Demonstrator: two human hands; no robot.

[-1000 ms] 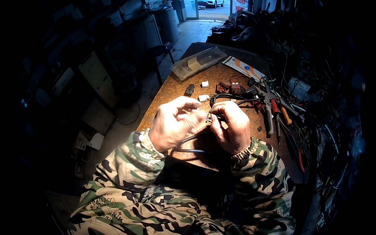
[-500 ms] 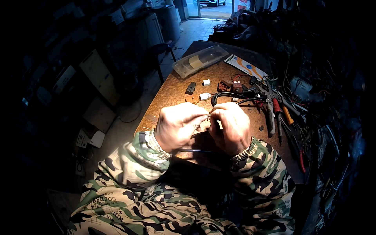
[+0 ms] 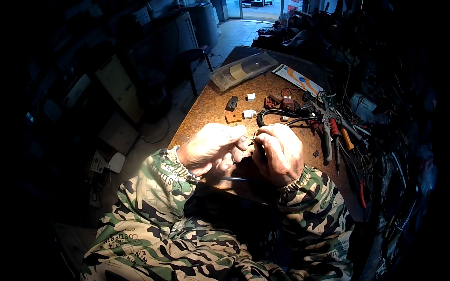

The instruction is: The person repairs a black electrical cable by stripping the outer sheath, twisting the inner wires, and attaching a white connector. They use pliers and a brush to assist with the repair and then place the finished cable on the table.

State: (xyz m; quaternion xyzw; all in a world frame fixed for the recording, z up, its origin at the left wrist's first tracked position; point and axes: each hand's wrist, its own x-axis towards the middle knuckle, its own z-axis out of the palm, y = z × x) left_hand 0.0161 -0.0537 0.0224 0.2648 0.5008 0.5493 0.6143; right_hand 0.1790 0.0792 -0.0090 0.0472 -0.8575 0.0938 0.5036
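Note:
My left hand (image 3: 213, 149) is closed in a pinch, its thumb and fingertips at a thin wire (image 3: 249, 137) that spans the narrow gap between my hands. My right hand (image 3: 280, 153) is closed too, with its thumb and forefinger pressed round the end of a black cable, largely hidden by the fingers. A length of black cable (image 3: 236, 179) runs leftward below my right hand. Just beyond my hands lie an orange connector (image 3: 233, 117), a white connector (image 3: 249, 114), a dark grey connector (image 3: 231, 103) and a smaller white connector (image 3: 251, 97).
A clear plastic box (image 3: 224, 83) and a printed packet (image 3: 297, 78) lie at the table's far end. Brown connectors (image 3: 288, 104) and a looped black cable (image 3: 263, 117) sit beyond my right hand. Pliers (image 3: 326, 136), a red-handled tool (image 3: 334, 126) and tangled wires crowd the right side.
My left hand has turned and drawn slightly away from my right fingertips, widening the gap so the thin wire shows. The right hand stays almost in place, still closed.

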